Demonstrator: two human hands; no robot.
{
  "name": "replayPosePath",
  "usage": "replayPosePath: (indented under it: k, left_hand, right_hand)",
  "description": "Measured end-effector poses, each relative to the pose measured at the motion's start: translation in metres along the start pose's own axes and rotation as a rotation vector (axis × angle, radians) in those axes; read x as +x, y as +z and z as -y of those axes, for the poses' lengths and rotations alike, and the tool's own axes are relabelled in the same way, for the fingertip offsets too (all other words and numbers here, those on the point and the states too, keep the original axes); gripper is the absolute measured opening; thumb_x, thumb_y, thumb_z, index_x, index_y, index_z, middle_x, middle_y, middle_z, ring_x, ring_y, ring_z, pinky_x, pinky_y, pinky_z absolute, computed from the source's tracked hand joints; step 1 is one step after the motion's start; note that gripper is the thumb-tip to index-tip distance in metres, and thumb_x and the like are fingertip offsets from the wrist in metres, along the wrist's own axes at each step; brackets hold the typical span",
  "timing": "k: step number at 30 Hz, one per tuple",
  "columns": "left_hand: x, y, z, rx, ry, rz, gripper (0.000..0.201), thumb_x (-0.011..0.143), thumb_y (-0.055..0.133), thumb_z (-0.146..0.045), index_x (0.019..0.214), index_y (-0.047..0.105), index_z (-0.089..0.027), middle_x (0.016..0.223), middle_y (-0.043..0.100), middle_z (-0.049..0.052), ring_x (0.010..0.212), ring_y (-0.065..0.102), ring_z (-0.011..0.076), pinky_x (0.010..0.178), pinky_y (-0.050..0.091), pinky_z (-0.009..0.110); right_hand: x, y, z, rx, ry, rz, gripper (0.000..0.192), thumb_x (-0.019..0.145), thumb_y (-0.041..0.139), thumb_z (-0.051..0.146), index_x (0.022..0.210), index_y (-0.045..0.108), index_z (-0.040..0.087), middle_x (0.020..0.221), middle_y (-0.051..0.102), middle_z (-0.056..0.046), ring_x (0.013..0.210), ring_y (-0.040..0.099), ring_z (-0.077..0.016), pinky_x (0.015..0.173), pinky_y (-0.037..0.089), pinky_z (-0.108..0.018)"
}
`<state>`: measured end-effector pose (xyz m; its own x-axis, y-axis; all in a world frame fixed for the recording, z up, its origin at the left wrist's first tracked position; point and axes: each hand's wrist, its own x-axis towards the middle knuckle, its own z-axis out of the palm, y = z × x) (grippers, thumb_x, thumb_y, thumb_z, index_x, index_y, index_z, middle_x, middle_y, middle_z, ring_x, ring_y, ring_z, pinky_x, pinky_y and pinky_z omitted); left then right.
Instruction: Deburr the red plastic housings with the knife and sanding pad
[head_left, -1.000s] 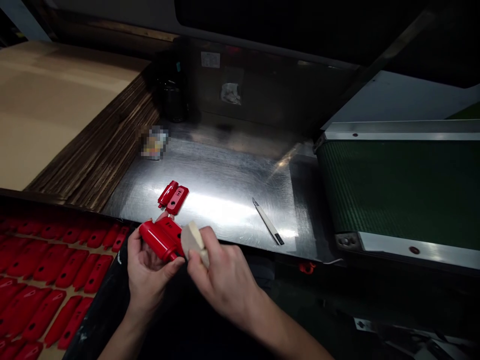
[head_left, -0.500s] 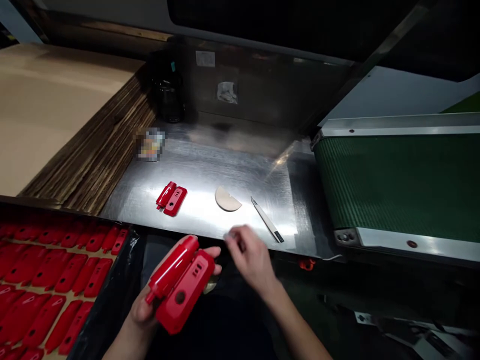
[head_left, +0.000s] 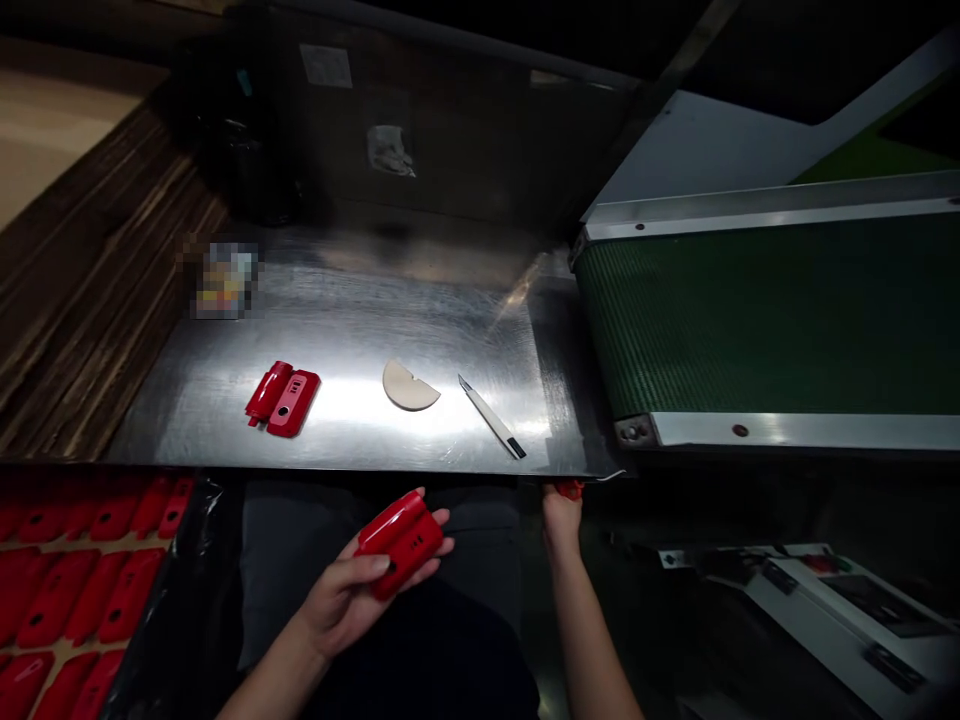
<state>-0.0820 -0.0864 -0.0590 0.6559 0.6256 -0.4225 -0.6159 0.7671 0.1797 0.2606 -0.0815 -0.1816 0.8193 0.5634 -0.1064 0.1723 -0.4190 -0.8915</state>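
The left hand [head_left: 352,590] is holding a red plastic housing [head_left: 397,541] below the near edge of the bench [head_left: 420,310], over the lap; its grip is wrapping the piece from underneath, thumb lying along the near side and fingertips [head_left: 439,518] showing past the far end, so the fingers are pressed onto the part rather than spread. The housing's long axis is running from lower left to upper right, pointing up toward the bench edge. The right hand [head_left: 561,515] is reaching to the right, well apart from the housing, and is touching a small red knob [head_left: 570,488] tucked just under the bench's front lip; whether its grip is pinching that knob or only resting against it cannot be told, since the fingers are mostly hidden in shadow. So the left hand is the only one on the housing. Up on the bench a second red part [head_left: 283,400] is lying to the left, a beige half-disc [head_left: 407,387] is sitting near the middle, and a slim knife [head_left: 492,431] is lying just beside it on the right, blade end pointing away from the person. A tray of red parts [head_left: 67,590] is sitting at the lower left, and a green conveyor belt [head_left: 765,310] is standing on the right.
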Motion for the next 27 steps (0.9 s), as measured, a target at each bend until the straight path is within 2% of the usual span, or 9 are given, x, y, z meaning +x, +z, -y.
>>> replayPosePath:
  k: [2, 4, 7, 9, 13, 17, 19, 24, 27]
  left_hand:
    - [0.005, -0.001, 0.005, -0.001, -0.008, -0.165, 0.063, 0.071, 0.09, -0.012, 0.132, 0.079, -0.019, 0.148, 0.069, 0.021, 0.138, 0.062, 0.05, 0.127, 0.035, 0.061]
    - [0.008, -0.004, 0.007, -0.027, 0.02, -0.264, 0.061, 0.068, 0.089, -0.007, 0.128, 0.081, -0.015, 0.143, 0.072, 0.022, 0.135, 0.065, 0.0492, 0.127, 0.038, 0.06]
    - [0.013, -0.015, 0.005, -0.068, 0.11, -0.408, 0.057, 0.07, 0.081, 0.001, 0.126, 0.079, -0.011, 0.134, 0.077, 0.02, 0.129, 0.071, 0.0426, 0.118, 0.053, 0.051]
    - [0.016, -0.023, 0.002, -0.086, 0.168, -0.529, 0.058, 0.076, 0.073, 0.006, 0.131, 0.075, -0.011, 0.127, 0.08, 0.018, 0.122, 0.076, 0.0364, 0.109, 0.061, 0.046]
    - [0.025, -0.034, -0.003, -0.091, 0.213, -0.729, 0.053, 0.089, 0.06, 0.01, 0.137, 0.068, -0.009, 0.116, 0.083, 0.017, 0.106, 0.082, 0.0283, 0.094, 0.069, 0.04]
    - [0.033, -0.04, -0.001, -0.081, 0.216, -0.835, 0.033, 0.098, 0.059, 0.005, 0.126, 0.07, -0.008, 0.115, 0.082, 0.014, 0.098, 0.082, 0.0237, 0.084, 0.071, 0.036]
    - [0.037, -0.045, 0.002, -0.085, 0.228, -0.866, 0.024, 0.1, 0.062, 0.002, 0.118, 0.072, -0.009, 0.114, 0.081, 0.011, 0.097, 0.081, 0.0213, 0.082, 0.07, 0.034]
    - [0.043, -0.065, 0.007, -0.105, 0.302, -0.952, 0.015, 0.099, 0.07, -0.003, 0.111, 0.073, -0.012, 0.113, 0.078, 0.005, 0.094, 0.077, 0.0177, 0.08, 0.068, 0.032]
    - [0.044, -0.073, 0.01, -0.087, 0.297, -0.971, 0.015, 0.098, 0.071, -0.005, 0.111, 0.073, -0.012, 0.115, 0.077, 0.006, 0.095, 0.077, 0.0178, 0.079, 0.067, 0.032]
  right_hand:
    - [0.0, 0.001, -0.003, -0.019, -0.007, -0.058, 0.037, 0.105, 0.068, 0.053, 0.11, 0.071, 0.016, 0.103, 0.074, -0.005, 0.09, 0.071, -0.0207, 0.088, 0.061, -0.042]
    - [-0.014, -0.008, -0.005, -0.046, -0.034, -0.096, 0.04, 0.104, 0.069, 0.056, 0.107, 0.071, 0.016, 0.104, 0.074, -0.005, 0.094, 0.071, -0.0222, 0.092, 0.06, -0.044]
    - [-0.046, -0.04, -0.006, -0.076, -0.104, -0.102, 0.054, 0.097, 0.066, 0.071, 0.104, 0.07, 0.017, 0.106, 0.075, -0.01, 0.103, 0.07, -0.0281, 0.1, 0.056, -0.05]
    - [-0.069, -0.065, 0.0, -0.091, -0.144, -0.029, 0.061, 0.092, 0.063, 0.078, 0.104, 0.068, 0.018, 0.108, 0.075, -0.014, 0.101, 0.071, -0.0309, 0.097, 0.057, -0.049]
    - [-0.107, -0.093, 0.034, -0.111, -0.188, 0.317, 0.053, 0.091, 0.072, 0.068, 0.113, 0.074, 0.02, 0.116, 0.075, -0.014, 0.098, 0.075, -0.0297, 0.088, 0.062, -0.041]
    - [-0.123, -0.094, 0.088, -0.353, -0.215, 1.007, 0.037, 0.103, 0.064, 0.051, 0.131, 0.076, 0.028, 0.118, 0.078, -0.009, 0.104, 0.076, -0.027, 0.091, 0.062, -0.036]
    - [-0.125, -0.091, 0.111, -0.537, -0.274, 1.248, 0.03, 0.106, 0.061, 0.043, 0.13, 0.075, 0.031, 0.119, 0.077, -0.006, 0.109, 0.074, -0.0264, 0.094, 0.058, -0.035]
    - [-0.127, -0.081, 0.143, -0.919, -0.384, 1.41, 0.019, 0.108, 0.053, 0.029, 0.122, 0.066, 0.026, 0.106, 0.077, -0.004, 0.092, 0.075, -0.0278, 0.079, 0.052, -0.034]
    - [-0.135, -0.071, 0.152, -1.011, -0.416, 1.45, 0.021, 0.11, 0.051, 0.029, 0.127, 0.063, 0.027, 0.107, 0.078, -0.004, 0.095, 0.077, -0.0305, 0.081, 0.051, -0.035]
